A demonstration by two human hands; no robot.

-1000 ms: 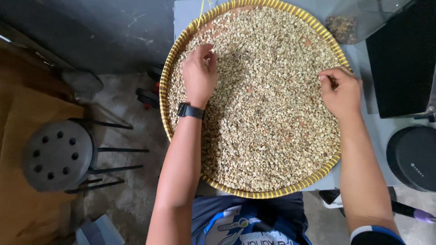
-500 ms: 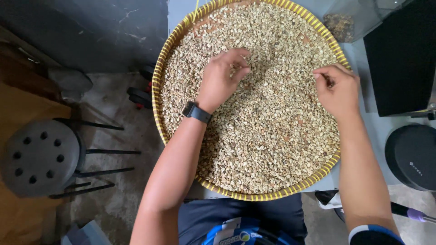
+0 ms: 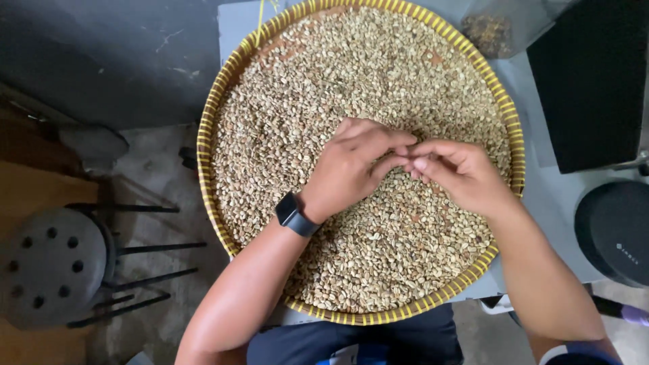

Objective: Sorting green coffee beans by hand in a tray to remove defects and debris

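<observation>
Both hands meet mid-tray [image 3: 223, 115]: left hand [image 3: 355, 165] and right hand [image 3: 456, 172] pinched fingertip to fingertip, beans [image 3: 351, 74] everywhere, small reject pile at 1 o'clock [image 3: 488, 30].

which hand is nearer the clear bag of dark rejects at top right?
Right. The right hand lies over the beans right of tray centre, below the clear bag. The left hand meets it fingertip to fingertip but sits further left, farther from the bag.

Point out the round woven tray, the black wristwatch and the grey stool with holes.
Round yellow woven tray [image 3: 218, 101]: head view, left rim.
Black wristwatch [image 3: 292, 212]: head view, watch face on the left wrist.
Grey round stool with holes [image 3: 47, 260]: head view, seat top.
</observation>
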